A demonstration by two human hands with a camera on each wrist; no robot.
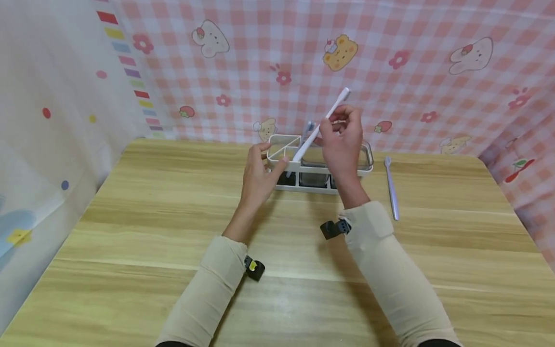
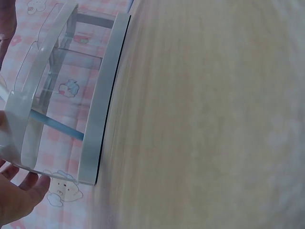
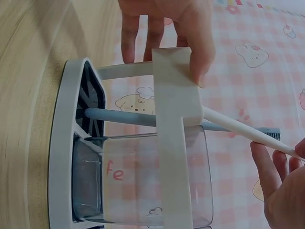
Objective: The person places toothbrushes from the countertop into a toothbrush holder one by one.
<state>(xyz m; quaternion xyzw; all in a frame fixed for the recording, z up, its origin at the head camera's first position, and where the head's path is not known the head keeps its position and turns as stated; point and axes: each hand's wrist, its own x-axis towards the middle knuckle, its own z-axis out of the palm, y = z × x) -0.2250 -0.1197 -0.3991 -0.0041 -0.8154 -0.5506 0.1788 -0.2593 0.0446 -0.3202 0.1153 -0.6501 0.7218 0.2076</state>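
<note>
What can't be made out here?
Right wrist: head of the white toothbrush, cut off by right edge.
Head view: part of the rack, behind the right hand.
Left wrist: part of the left hand, cut off by left edge.
Head view: bristles of the lilac toothbrush, too small.

Across the back, pink-and-white checked cloth — printed with white animal heads, a yellow bear's head, strawberries and pink flowers. Round the right side, more of the same checks, with red cherries. To the left, white cloth with coloured dots and a yellow star on a blue patch, beside a column of coloured bars — below, pale wood-grain tabletop
</note>
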